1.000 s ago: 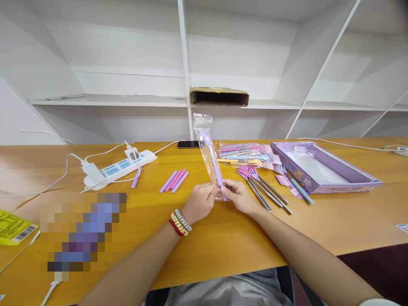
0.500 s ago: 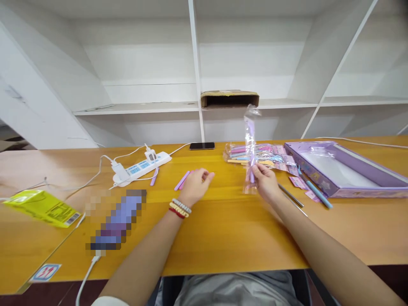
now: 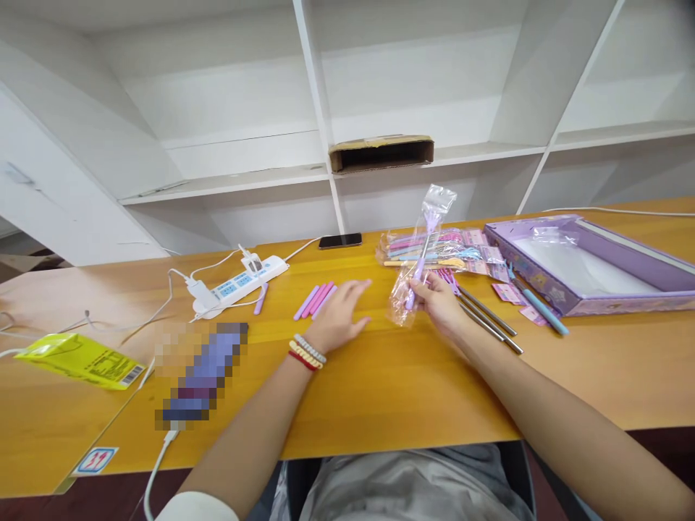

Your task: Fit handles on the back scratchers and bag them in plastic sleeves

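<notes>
Left hand (image 3: 339,318), well left of the purple box (image 3: 537,271): fingers spread, grasping nothing visible, beside pink and lilac tubes (image 3: 318,298); contact unclear. Right hand (image 3: 442,304), nearer the box, pinching the bagged scratcher (image 3: 422,260) low down. Scratcher left of the box, rightward of the left hand; long axis points away, head leaning boxward

On table (image 3: 380,398): packet (image 3: 81,362) far left; power strip (image 3: 233,289) right of it, lone stick (image 3: 261,298) just beside strip. Stick group (image 3: 310,300) farther right, partly behind left hand (image 3: 342,316). Phone (image 3: 340,241) at back, near shelving (image 3: 239,181). Scratcher in bag (image 3: 423,264) in right hand (image 3: 437,300), before bagged pile (image 3: 472,253). Rods (image 3: 491,325) between right hand and tray (image 3: 624,304).
</notes>
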`<state>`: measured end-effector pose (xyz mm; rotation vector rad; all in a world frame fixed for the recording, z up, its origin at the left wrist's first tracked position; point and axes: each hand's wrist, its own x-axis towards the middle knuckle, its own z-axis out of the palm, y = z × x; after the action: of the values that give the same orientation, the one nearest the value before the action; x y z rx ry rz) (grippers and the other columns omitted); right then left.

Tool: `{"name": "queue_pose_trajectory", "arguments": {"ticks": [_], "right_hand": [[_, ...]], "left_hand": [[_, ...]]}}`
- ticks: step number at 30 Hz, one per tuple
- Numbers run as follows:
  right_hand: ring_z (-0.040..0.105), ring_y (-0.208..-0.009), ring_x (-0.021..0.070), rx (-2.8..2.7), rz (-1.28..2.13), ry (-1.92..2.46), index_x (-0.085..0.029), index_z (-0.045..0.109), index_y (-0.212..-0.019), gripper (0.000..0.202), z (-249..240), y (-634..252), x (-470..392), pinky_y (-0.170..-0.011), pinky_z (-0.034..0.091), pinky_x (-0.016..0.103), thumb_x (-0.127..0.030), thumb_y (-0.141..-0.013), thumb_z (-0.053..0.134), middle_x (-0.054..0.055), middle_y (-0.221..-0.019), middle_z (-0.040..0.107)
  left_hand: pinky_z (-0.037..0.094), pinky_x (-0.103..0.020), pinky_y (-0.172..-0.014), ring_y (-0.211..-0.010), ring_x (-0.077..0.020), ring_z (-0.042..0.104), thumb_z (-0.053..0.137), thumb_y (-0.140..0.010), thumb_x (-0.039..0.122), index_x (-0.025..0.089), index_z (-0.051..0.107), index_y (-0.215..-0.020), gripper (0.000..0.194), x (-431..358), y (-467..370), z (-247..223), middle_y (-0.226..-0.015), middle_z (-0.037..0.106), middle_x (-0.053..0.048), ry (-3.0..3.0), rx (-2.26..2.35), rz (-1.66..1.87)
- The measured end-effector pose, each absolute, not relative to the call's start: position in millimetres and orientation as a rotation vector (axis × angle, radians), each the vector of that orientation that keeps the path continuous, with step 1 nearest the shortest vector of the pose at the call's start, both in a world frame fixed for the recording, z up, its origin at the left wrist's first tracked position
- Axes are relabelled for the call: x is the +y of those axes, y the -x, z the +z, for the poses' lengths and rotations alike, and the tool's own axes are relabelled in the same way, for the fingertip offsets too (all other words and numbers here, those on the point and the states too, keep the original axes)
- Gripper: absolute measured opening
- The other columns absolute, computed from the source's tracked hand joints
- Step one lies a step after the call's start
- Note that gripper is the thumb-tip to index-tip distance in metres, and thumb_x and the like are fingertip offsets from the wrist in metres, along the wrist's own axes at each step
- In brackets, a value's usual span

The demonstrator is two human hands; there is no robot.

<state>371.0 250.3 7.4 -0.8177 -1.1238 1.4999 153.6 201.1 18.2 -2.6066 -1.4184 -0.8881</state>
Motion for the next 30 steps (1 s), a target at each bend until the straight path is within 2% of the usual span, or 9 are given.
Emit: {"name": "queue_pose_trajectory", "arguments": {"ticks": [3,6,8,12,15,19,22,26,30], "right_hand": [[0.058,-0.049,0.0136,-1.164,1.570,0.782,-0.020,0.051,-0.086,0.029,6.4,-360.8,238.5,-0.046,0.048,0.027,-0.035,-0.067,0.068,-0.002,-0.065,0.063],[0.060,-0.054,0.0147,-1.154,1.664,0.734,-0.020,0.053,-0.087,0.027,3.0,-353.6,231.1,-0.048,0.050,0.028,-0.034,-0.069,0.066,0.000,-0.071,0.065],[0.062,-0.056,0.0161,-1.113,1.732,0.714,-0.019,0.054,-0.088,0.026,0.7,-351.7,230.3,-0.049,0.050,0.029,-0.031,-0.068,0.066,0.001,-0.074,0.066],[0.061,-0.055,0.0160,-0.899,1.794,0.670,-0.018,0.055,-0.080,0.017,1.6,-354.2,236.3,-0.049,0.050,0.029,-0.021,-0.067,0.065,0.001,-0.070,0.066],[0.061,-0.055,0.0145,-0.697,1.800,0.669,-0.017,0.055,-0.075,0.008,8.0,-361.2,244.3,-0.047,0.049,0.027,-0.024,-0.073,0.058,0.001,-0.071,0.066],[0.061,-0.056,0.0137,-0.501,1.699,0.686,-0.018,0.055,-0.076,0.012,15.3,-375.4,256.8,-0.049,0.050,0.026,-0.027,-0.080,0.048,0.001,-0.068,0.065],[0.062,-0.057,0.0144,-0.480,1.653,0.694,-0.018,0.055,-0.078,0.012,15.9,-384.1,264.3,-0.052,0.052,0.028,-0.028,-0.079,0.049,0.001,-0.068,0.065],[0.060,-0.054,0.0133,-0.519,1.646,0.719,-0.018,0.055,-0.077,0.005,15.0,-387.7,267.4,-0.053,0.053,0.028,-0.021,-0.073,0.056,-0.001,-0.065,0.063],[0.060,-0.054,0.0126,-0.543,1.662,0.703,-0.018,0.055,-0.071,0.005,16.8,-389.5,266.8,-0.054,0.053,0.027,-0.016,-0.068,0.059,-0.002,-0.061,0.062]], "left_hand": [[0.036,-0.043,-0.099,-0.124,-0.0255,0.036,0.057,-0.077,0.020,0.022,0.047,-0.124,0.048,193.8,-174.6,14.5,-0.136,0.034,-0.013,2.739,-1.141,-0.877],[0.037,-0.041,-0.099,-0.123,-0.0240,0.037,0.055,-0.080,0.020,0.024,0.063,-0.102,0.024,192.1,-178.7,12.0,-0.135,0.035,-0.009,2.813,-1.067,-0.955],[0.037,-0.040,-0.098,-0.121,-0.0224,0.039,0.054,-0.082,0.021,0.024,0.067,-0.092,0.017,191.6,-176.8,12.5,-0.133,0.039,-0.008,2.845,-1.100,-1.051],[0.037,-0.039,-0.098,-0.117,-0.0211,0.044,0.052,-0.083,0.022,0.021,0.067,-0.086,0.016,186.8,-176.5,21.7,-0.126,0.047,-0.008,2.927,-1.207,-1.247],[0.036,-0.039,-0.097,-0.113,-0.0213,0.046,0.054,-0.082,0.023,0.019,0.065,-0.081,0.012,182.7,-176.8,33.1,-0.118,0.054,-0.009,3.017,-1.234,-1.398],[0.036,-0.042,-0.096,-0.110,-0.0229,0.048,0.058,-0.080,0.027,0.017,0.061,-0.072,0.013,184.2,-165.5,42.7,-0.097,0.064,-0.008,3.149,-1.210,-1.587],[0.037,-0.041,-0.092,-0.102,-0.0224,0.051,0.058,-0.080,0.030,0.017,0.061,-0.072,0.016,189.1,-153.2,42.7,-0.084,0.065,-0.008,3.112,-1.319,-1.652],[0.039,-0.035,-0.084,-0.081,-0.0172,0.054,0.059,-0.079,0.032,0.016,0.062,-0.072,0.018,193.2,-144.9,41.5,-0.076,0.062,-0.005,2.987,-1.477,-1.600],[0.039,-0.036,-0.085,-0.077,-0.0160,0.055,0.060,-0.077,0.032,0.017,0.063,-0.071,0.017,194.7,-141.9,42.2,-0.074,0.062,-0.004,2.985,-1.540,-1.530]]}}
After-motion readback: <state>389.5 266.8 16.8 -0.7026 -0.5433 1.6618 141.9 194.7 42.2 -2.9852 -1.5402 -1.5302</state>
